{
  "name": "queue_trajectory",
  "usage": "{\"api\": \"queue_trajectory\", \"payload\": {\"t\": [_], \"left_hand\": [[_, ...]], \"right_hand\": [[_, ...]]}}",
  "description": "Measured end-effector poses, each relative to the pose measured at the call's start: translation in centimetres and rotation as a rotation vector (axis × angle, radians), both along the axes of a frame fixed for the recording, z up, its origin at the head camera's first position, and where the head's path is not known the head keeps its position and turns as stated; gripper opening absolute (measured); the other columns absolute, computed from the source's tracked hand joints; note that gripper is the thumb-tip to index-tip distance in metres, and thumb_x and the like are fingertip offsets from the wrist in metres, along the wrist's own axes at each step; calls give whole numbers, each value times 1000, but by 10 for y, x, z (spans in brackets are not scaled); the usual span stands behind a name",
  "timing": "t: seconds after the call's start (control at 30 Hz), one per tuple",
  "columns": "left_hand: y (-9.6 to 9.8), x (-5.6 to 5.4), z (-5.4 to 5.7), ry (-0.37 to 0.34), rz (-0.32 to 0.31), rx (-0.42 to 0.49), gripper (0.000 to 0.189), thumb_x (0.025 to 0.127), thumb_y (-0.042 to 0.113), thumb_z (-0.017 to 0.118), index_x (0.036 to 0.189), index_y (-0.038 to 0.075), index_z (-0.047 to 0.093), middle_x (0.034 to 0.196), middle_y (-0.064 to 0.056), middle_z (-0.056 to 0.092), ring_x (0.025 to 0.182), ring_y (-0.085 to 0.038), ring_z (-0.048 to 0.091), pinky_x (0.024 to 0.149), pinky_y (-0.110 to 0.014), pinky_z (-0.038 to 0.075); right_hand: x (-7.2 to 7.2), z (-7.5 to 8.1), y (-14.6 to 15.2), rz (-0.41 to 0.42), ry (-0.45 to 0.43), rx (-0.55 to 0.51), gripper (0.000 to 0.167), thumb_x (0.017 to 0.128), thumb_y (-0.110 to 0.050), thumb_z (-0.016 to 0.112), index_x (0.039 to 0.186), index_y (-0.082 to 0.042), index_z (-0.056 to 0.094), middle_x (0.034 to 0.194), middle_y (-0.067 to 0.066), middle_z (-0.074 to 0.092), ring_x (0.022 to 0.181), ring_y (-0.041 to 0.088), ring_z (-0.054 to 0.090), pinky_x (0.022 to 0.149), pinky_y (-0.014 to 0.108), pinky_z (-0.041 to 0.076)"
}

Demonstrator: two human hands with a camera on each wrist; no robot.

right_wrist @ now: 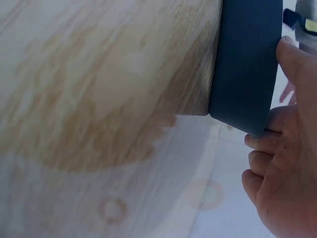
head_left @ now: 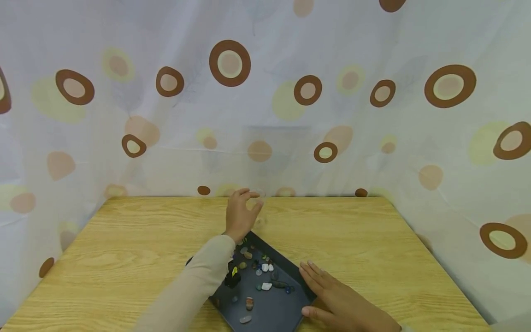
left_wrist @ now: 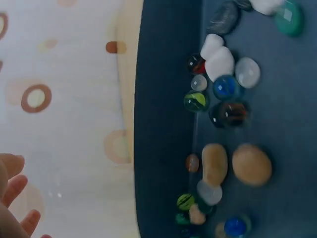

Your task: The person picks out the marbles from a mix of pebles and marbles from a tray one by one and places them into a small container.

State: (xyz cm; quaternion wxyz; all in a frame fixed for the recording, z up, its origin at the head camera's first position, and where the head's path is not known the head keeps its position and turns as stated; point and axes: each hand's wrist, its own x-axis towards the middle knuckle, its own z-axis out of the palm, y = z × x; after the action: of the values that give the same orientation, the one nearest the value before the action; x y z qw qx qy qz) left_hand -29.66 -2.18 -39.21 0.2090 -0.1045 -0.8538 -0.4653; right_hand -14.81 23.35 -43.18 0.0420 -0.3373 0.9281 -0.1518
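Note:
My left hand point(head_left: 242, 213) reaches past the tray's far corner, thumb and fingers curved at the rim of a faint clear container point(head_left: 259, 192). The container is see-through, and its lower part barely shows against the table. In the left wrist view only some fingertips of that hand appear, at the lower left. A dark, shallow tray point(head_left: 274, 313) lies turned cornerwise on the table. My right hand point(head_left: 338, 297) grips its right corner, the thumb along one wall and the fingers along the other. Marbles point(left_wrist: 225, 87), white pebbles point(left_wrist: 219, 63) and tan stones point(left_wrist: 251, 164) are scattered in it.
The wood-grain table point(head_left: 365, 240) extends to both sides of the tray. Behind it and at its sides hangs a pale curtain point(head_left: 257, 110) with brown rings. My left sleeve point(head_left: 195, 276) covers the tray's left part in the head view.

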Motion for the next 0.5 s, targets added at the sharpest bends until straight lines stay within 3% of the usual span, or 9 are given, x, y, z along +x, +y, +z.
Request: {"api": "queue_trajectory", "payload": {"t": [0.33,0.5], "left_hand": [[-17,41,25,99,-274,-289,25,86,21,73,108,9,72,131,-18,55,125,-38,47,102,-57,38],[-29,71,17,154,-423,-529,21,84,25,75,102,14,73,129,-13,56,123,-33,49,103,-54,38]], "right_hand": [[-1,0,0,-4,17,29,73,98,-52,43,152,-6,25,158,12,20,145,29,20,107,51,36],[0,2,1,2,-7,11,72,98,-51,43,152,-7,24,158,12,21,144,31,21,105,52,37]]}}
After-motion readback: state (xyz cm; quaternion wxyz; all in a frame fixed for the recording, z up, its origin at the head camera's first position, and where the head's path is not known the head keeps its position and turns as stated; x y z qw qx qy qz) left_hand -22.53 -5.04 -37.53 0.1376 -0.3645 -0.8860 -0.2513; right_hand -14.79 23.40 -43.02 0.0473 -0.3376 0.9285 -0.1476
